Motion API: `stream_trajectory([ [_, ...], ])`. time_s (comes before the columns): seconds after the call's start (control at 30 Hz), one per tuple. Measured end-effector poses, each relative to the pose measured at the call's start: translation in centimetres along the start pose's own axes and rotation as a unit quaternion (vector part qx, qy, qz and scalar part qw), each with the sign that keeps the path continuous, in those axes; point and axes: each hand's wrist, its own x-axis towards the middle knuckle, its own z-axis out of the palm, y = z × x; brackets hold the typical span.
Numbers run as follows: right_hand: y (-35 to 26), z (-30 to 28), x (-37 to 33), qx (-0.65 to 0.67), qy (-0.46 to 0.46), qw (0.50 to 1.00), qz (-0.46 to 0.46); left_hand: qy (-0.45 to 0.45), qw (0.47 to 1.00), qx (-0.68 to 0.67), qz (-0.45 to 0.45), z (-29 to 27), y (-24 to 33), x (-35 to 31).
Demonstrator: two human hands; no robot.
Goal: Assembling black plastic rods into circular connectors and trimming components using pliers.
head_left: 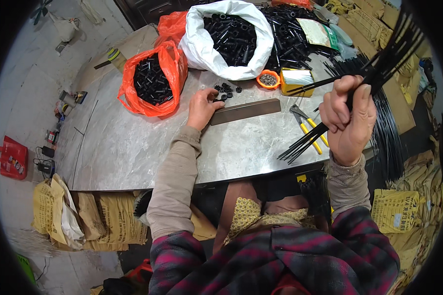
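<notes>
My right hand [348,115] is raised over the table's right side, closed around a bundle of thin black rods [398,46] that stick out above and below the fist. At mid-table, my left hand [202,109] reaches forward with thumb and forefinger round a small black part [223,97]. Several similar black pieces [226,87] lie just beyond its fingertips. Beside that hand, a dark rectangular bar [246,111] rests on the grey table [133,147]. Cutters with yellow handles [307,129] lie between the bar and my right hand.
An orange bag [174,64] and a white sack [266,49] hold black tubular parts, with a loose heap [288,39] alongside. An orange dish [259,81] of small metal pieces stands by a yellow box [300,92]. More black rods [386,132] hang over the right edge.
</notes>
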Motion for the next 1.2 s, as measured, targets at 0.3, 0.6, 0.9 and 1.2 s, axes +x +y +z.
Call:
stream_trajectory([
  [0.3, -2.5, 2.2, -0.7, 0.062, 0.027, 0.995, 0.076, -0.165, 0.953, -0.254, -0.025, -0.1, 12.4, -6.9],
  [0.6, -3.5, 3.7, -2.5, 0.115, 0.011, 0.988, 0.101, -0.335, 0.786, -0.508, -0.106, -3.2, 26.3, -14.1],
  [0.9, -5.6, 4.2, -4.1, 0.091, -0.049, 0.976, 0.193, -0.216, 0.846, -0.475, -0.112, -3.5, 30.0, -17.7],
  [1.2, -5.4, 5.8, -2.1, 0.072, -0.076, 0.986, 0.127, -0.129, 0.842, -0.524, -0.010, -0.9, 28.2, -15.0],
])
